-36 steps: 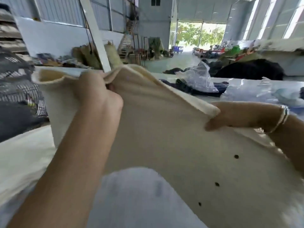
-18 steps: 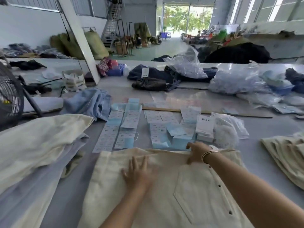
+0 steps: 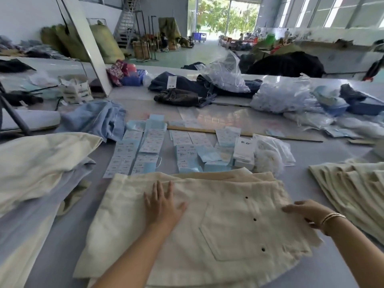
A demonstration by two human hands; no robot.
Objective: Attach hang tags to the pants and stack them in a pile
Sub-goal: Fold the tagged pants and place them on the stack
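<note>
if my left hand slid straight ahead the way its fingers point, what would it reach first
Probably the far edge of the cream pants under the left hand, then the blue hang tags lying just beyond on the table. Nothing stands between, though depth is hard to judge.

Cream pants (image 3: 207, 221) fill the lower centre, plain but for three small black studs (image 3: 254, 219) down the right half. The counter (image 3: 324, 150) under them is flat grey. Above, rows of pale blue and white hang tags (image 3: 145, 146) with tiny dark print. Upper left of those, a light blue garment (image 3: 97, 119); at far left, a cream pile (image 3: 39, 161) over lavender-grey cloth. On the right wrist, a gold bangle (image 3: 332, 217). At right edge, more cream pants, stacked (image 3: 351, 183).
</note>
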